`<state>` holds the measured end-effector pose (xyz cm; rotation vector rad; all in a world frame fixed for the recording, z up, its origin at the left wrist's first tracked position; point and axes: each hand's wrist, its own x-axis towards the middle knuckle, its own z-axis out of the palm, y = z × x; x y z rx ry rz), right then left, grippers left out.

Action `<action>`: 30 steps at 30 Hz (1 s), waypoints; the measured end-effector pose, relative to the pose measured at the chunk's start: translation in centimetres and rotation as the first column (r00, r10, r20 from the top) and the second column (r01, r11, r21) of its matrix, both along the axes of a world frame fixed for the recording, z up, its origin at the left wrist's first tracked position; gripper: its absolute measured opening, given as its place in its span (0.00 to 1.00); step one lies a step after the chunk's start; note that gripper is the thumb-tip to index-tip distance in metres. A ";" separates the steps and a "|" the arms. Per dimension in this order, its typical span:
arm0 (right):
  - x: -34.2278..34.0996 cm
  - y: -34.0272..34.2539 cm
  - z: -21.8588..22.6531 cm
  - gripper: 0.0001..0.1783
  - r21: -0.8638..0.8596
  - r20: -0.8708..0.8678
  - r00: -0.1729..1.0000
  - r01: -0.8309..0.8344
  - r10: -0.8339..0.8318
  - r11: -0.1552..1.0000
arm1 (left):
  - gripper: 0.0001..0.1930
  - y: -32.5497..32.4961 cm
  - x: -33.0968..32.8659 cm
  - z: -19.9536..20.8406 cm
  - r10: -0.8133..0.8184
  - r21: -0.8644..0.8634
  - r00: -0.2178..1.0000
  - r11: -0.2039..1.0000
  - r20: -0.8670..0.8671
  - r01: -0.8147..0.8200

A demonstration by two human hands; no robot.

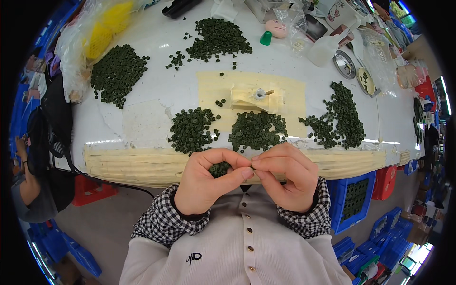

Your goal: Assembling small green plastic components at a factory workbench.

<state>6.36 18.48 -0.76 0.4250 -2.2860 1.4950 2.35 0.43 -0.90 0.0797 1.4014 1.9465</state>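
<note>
My left hand (pixel 198 184) is curled, with a cluster of small dark green round pieces (pixel 219 169) in its palm. Its thumb and forefinger pinch together at the tips. Facing it, my right hand (pixel 290 179) is also pinched, and its fingertips meet the left ones. Whatever lies between the fingertips is too small to make out. Just beyond the hands are two piles of the same green pieces, a left pile (pixel 192 130) and a middle pile (pixel 258 129), some showing a centre hole. Both hands are over the table's padded front edge (pixel 137 164).
More green piles lie at the right (pixel 346 116), far left (pixel 118 73) and back (pixel 218 39). A taped block with an upright pin (pixel 268 92) stands mid-table. Bottles, a round tin (pixel 365 80) and plastic bags crowd the back right. A blue crate (pixel 351 202) sits below, right.
</note>
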 end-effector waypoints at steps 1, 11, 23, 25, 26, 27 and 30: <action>0.0 0.0 0.1 0.12 -0.014 0.016 1.000 0.003 -0.002 1.000 | 0.05 0.1 0.0 0.0 0.006 -0.001 1.000 1.000 0.000 -0.006; 0.1 0.0 0.1 0.12 -0.043 0.075 0.997 0.021 -0.017 0.999 | 0.05 0.3 0.1 0.0 0.021 -0.036 0.998 0.999 -0.062 -0.023; 0.2 0.0 0.0 0.08 -0.150 0.177 0.984 0.008 0.019 0.989 | 0.05 0.3 0.1 -0.1 0.011 -0.069 0.989 0.997 -0.150 -0.021; 0.3 0.1 0.0 0.08 -0.198 0.254 0.966 0.010 0.041 0.980 | 0.05 0.3 0.1 0.0 0.009 -0.076 0.982 0.997 -0.191 -0.024; 0.4 0.1 0.1 0.07 -0.222 0.291 0.955 0.013 0.053 0.975 | 0.05 0.3 0.1 0.1 0.004 -0.079 0.981 0.997 -0.195 -0.020; 0.4 0.1 0.0 0.07 -0.239 0.302 0.951 0.010 0.064 0.971 | 0.05 0.3 0.1 0.1 0.001 -0.084 0.980 0.996 -0.199 -0.018; 0.3 0.1 0.0 0.07 -0.278 0.326 0.941 0.002 0.092 0.961 | 0.05 0.2 0.1 0.0 -0.003 -0.099 0.978 0.995 -0.207 -0.018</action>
